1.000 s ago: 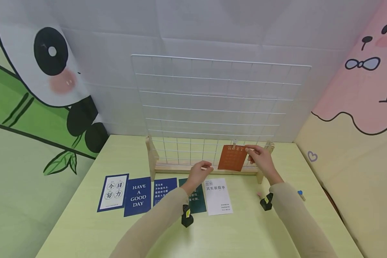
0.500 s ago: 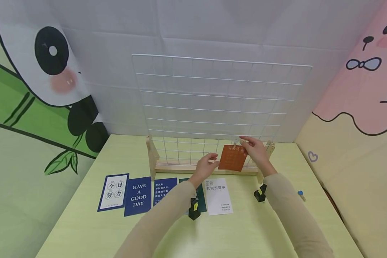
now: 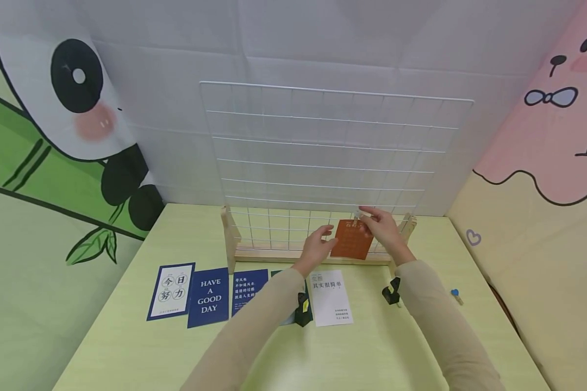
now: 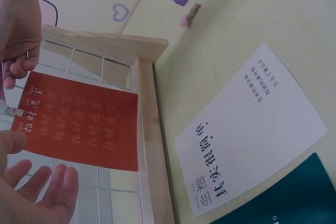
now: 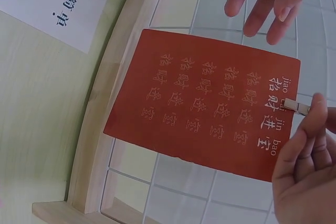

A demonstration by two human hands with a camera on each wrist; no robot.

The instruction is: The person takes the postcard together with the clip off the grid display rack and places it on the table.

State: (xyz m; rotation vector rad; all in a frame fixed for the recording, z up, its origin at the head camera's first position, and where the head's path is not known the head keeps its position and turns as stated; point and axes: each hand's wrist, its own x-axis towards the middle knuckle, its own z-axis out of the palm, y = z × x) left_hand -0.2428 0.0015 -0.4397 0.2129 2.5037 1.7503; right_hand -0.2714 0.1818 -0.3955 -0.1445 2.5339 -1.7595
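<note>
A red card [image 3: 349,241] with Chinese characters hangs low on the right part of the white wire grid [image 3: 318,114]. A small wooden clothespin [image 5: 295,107] bites its top edge. The right hand [image 3: 383,228] pinches this clothespin, finger and thumb together at its upper end. Beside the card's left edge is the left hand [image 3: 318,247], its fingers loosely bent and holding nothing. In the left wrist view its thumb overlaps the card near the top corner.
The grid stands in a wooden base [image 3: 274,255]. In front lie several printed cards, among them a white card [image 3: 331,298] and a blue card [image 3: 208,297]. Loose clothespins [image 4: 190,15] lie at the right, one with a blue heart [image 3: 455,292]. Printed cloth walls enclose the table.
The right hand has moved left and up from the card's top right corner to the clothespin. The left hand has moved up and right, closer to the card. The card stays in place.
</note>
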